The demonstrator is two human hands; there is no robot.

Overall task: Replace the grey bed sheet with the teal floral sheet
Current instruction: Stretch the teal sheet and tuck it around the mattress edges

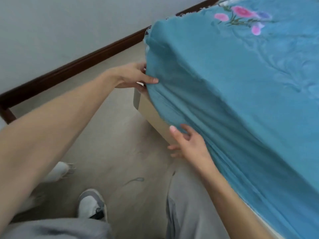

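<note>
The teal sheet (pixel 233 87) covers the top of the bed and hangs down over its near side and corner, filling the right half of the view. Pink and purple flowers (pixel 241 16) are printed on it near the far edge. Its side drape is wrinkled in long folds running along the bed. Below the hanging edge, a bare strip of the pale bed base (pixel 151 116) shows at the corner. The floor (pixel 120 161) beneath is light and smooth, and a dark skirting board (pixel 77 64) runs along the foot of the white wall (pixel 60 28).

The person stands beside the bed in grey trousers (pixel 188 204), with one grey and white shoe (pixel 91 204) on the floor. A pale fringed cloth (pixel 58 171) lies on the floor partly behind the left arm.

The left hand (pixel 133 76) is at the bed corner, thumb on top of the sheet and fingers behind its edge, pinching the fabric. The right hand (pixel 188 144) is lower on the near side, fingers spread apart, its fingertips resting against the sheet's hanging edge without gripping it.
</note>
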